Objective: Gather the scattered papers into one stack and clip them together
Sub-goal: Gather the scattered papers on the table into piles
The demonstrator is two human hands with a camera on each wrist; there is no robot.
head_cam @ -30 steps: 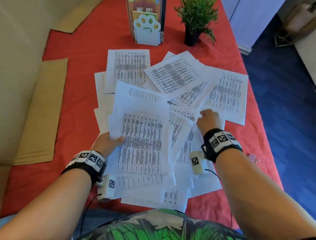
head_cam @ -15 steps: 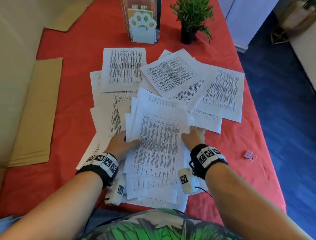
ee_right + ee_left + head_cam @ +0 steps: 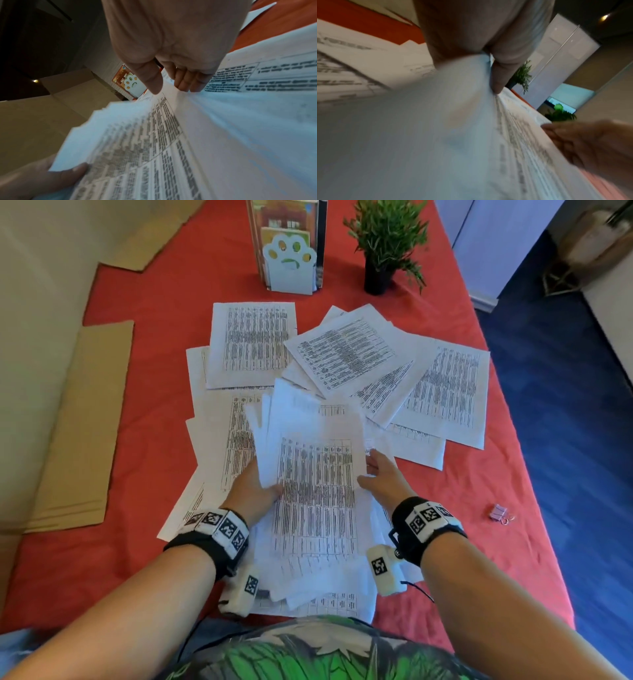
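Note:
A loose bundle of printed sheets (image 3: 317,484) is lifted off the red tablecloth in front of me, its edges uneven. My left hand (image 3: 255,491) grips its left edge, thumb on top (image 3: 498,79). My right hand (image 3: 380,477) holds the right edge, thumb over the top sheet (image 3: 152,81) and fingers curled beneath. More printed papers (image 3: 346,350) lie scattered and overlapping farther back and to the left (image 3: 219,436). A small pink binder clip (image 3: 497,512) lies on the cloth to the right of my right wrist.
A paw-shaped white holder with books (image 3: 289,265) and a small potted plant (image 3: 383,244) stand at the back of the table (image 3: 144,460). Brown cardboard sheets (image 3: 78,440) lie along the left edge. The table's right edge drops to blue floor (image 3: 565,405).
Both hands have drawn together on the gathered sheets, narrowing the bundle and raising it off the cloth; the right hand moved from the loose sheets at the right to the bundle's right edge.

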